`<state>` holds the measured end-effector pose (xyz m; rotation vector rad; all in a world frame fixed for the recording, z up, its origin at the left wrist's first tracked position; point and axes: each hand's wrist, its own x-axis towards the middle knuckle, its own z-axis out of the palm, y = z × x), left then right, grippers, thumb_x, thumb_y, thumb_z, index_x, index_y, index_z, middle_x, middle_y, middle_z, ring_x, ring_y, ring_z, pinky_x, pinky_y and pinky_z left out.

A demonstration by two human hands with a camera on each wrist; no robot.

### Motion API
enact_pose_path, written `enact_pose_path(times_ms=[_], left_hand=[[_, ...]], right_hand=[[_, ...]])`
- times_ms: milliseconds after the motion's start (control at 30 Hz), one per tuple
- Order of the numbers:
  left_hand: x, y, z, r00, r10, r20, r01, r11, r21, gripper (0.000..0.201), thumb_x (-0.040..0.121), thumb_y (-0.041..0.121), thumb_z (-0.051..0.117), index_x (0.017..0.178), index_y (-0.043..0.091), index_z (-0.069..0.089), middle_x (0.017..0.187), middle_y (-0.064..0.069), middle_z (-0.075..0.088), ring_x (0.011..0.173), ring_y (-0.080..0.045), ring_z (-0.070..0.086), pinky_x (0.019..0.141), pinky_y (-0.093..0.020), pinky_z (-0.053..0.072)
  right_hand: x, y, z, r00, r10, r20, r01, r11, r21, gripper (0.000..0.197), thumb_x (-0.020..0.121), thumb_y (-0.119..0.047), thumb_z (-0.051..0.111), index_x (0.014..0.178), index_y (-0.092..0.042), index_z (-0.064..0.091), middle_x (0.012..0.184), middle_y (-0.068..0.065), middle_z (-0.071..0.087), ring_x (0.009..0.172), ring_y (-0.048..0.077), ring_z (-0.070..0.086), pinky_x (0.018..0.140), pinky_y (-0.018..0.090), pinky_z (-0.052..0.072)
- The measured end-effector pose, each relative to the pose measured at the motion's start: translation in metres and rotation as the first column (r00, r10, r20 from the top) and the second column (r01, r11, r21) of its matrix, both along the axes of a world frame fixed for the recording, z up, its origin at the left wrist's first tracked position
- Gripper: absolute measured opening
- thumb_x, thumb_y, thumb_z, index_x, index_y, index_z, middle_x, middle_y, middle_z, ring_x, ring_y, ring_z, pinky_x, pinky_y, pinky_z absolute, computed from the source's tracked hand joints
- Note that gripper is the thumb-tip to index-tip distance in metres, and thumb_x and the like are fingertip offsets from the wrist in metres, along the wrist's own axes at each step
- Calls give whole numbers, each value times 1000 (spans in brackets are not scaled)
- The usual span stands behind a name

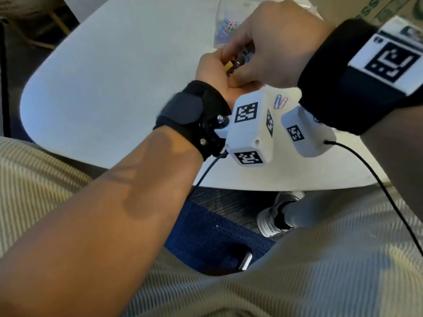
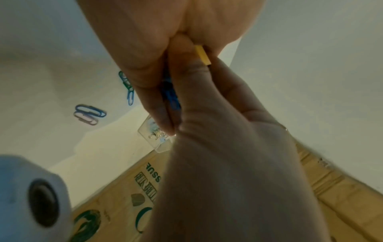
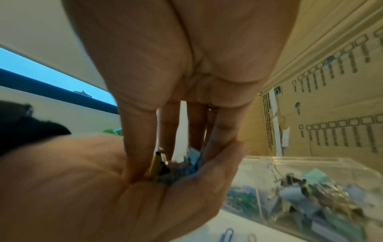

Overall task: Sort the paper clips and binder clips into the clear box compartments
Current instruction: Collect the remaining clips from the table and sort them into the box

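Cups left hand (image 1: pixel 212 73) round loose clips (image 3: pixel 186 167) just beside the clear box (image 3: pixel 311 161), tray-fashion; pinches into them with right hand (image 1: pixel 274 42), grip narrow, probably sorting.

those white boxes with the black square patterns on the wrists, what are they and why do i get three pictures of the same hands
The white boxes are small cameras strapped to a person's wrists; the patterns are printed markers. The head view looks down from a camera worn on the head. The other two views look along each hand from those boxes, so you see the same hands from very close. The left hand is cupped round blue paper clips and a yellow binder clip. The right hand pinches into that heap from above. On the white table lie loose paper clips and a clear box holding more clips.
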<state>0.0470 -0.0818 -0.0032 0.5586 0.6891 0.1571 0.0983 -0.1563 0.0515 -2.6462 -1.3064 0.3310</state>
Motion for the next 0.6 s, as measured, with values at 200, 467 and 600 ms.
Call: enact_pose_path(times_ms=[200, 467, 600], left_hand=[[0, 11, -6, 985, 143, 100, -102, 937, -334, 42, 102, 17, 32, 85, -11, 58, 80, -25, 62, 77, -36, 59, 72, -45, 52], [-13, 44, -22, 965, 225, 133, -164, 917, -364, 50, 101, 24, 31, 86, -13, 62, 78, -25, 64, 75, -36, 61, 80, -45, 51], [-20, 50, -26, 961, 233, 150, -167, 919, -356, 51, 101, 23, 32, 85, -13, 64, 80, -24, 64, 74, -35, 63, 76, -43, 54]], right_hand=[[10, -18, 8, 991, -131, -22, 133, 972, 194, 39, 87, -50, 61, 123, -37, 56, 110, -17, 53, 95, 5, 50, 76, 23, 37], [30, -44, -32, 975, -191, -112, 115, 870, -479, 34, 80, -32, 72, 100, -5, 69, 84, 6, 74, 69, 18, 69, 70, 27, 48], [27, -29, -40, 975, -168, -144, 123, 952, -279, 14, 82, -10, 63, 93, -16, 67, 83, -4, 64, 83, 20, 57, 63, 22, 39]])
